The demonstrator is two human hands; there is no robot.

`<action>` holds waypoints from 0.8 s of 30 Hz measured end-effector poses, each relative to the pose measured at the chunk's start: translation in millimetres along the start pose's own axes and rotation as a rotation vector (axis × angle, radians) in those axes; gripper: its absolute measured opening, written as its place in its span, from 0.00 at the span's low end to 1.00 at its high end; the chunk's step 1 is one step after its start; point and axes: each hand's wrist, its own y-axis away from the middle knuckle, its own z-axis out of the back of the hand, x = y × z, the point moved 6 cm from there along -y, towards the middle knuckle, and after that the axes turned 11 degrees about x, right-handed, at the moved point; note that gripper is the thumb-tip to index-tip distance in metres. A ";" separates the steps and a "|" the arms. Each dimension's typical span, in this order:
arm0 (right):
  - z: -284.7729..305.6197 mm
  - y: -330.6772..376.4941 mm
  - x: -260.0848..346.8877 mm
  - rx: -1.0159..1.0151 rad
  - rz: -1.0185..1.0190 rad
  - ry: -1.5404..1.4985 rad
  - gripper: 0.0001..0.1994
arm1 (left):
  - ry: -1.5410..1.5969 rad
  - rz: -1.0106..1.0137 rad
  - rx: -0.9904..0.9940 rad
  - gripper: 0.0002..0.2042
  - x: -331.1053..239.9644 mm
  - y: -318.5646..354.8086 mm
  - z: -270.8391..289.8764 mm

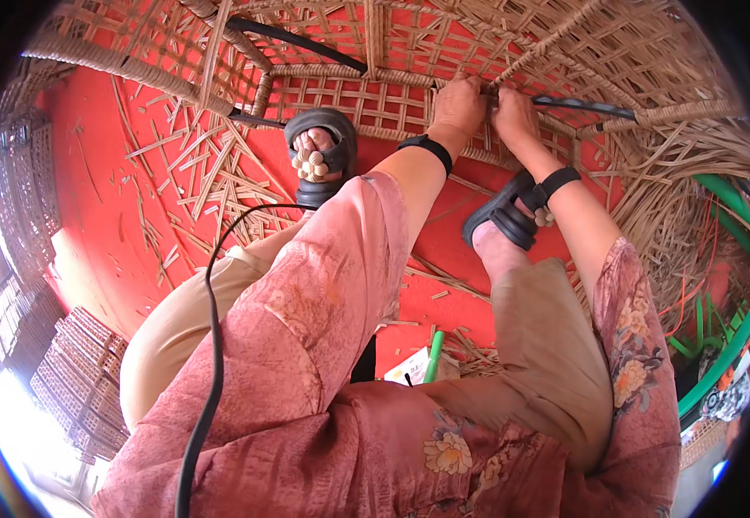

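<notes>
A large rattan frame (690, 110) spans the top of the view, with open lattice panels and rims wrapped in tan strips. Bare black bars (586, 105) show along parts of it. My left hand (461, 105) is closed at the middle of the near lower bar, fingers curled over it. Just to its right, my right hand (513, 116) is closed at the same bar, fingertips bent in. The two hands nearly touch. Whether a thin strip is pinched between the fingers is hidden. Each wrist wears a black band.
Cut strip scraps (211, 173) litter the red floor covering (90, 173). Loose strips (664, 186) are heaped at right, near green hoops (724, 367). Woven pieces (81, 380) stand at left. A green pen-like stick (434, 356) lies between my legs. A black cable (211, 380) crosses my left side.
</notes>
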 end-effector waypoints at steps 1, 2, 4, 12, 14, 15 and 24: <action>-0.3 -0.1 2.7 0.066 -0.030 0.065 0.08 | -0.053 0.009 0.044 0.10 1.4 -1.2 -0.9; 1.6 -1.4 6.6 0.067 -0.027 0.066 0.08 | -0.105 0.019 0.088 0.10 3.2 -2.1 -1.9; 3.8 -1.2 2.0 0.103 -0.075 0.074 0.08 | -0.154 0.015 0.096 0.10 -0.3 -2.0 -1.5; -5.4 6.9 2.1 0.284 -0.111 0.136 0.10 | -0.269 0.019 0.056 0.11 6.8 -1.7 -8.4; -14.5 9.6 -4.7 0.304 -0.097 0.148 0.10 | -0.251 0.032 0.110 0.11 7.4 -1.9 -11.3; -16.8 12.3 -5.0 0.289 -0.095 0.096 0.10 | -0.254 0.030 0.112 0.11 8.7 -0.7 -10.4; -12.9 20.7 -15.6 0.220 -0.032 -0.085 0.09 | -0.298 -0.082 -0.056 0.09 -4.3 61.2 18.9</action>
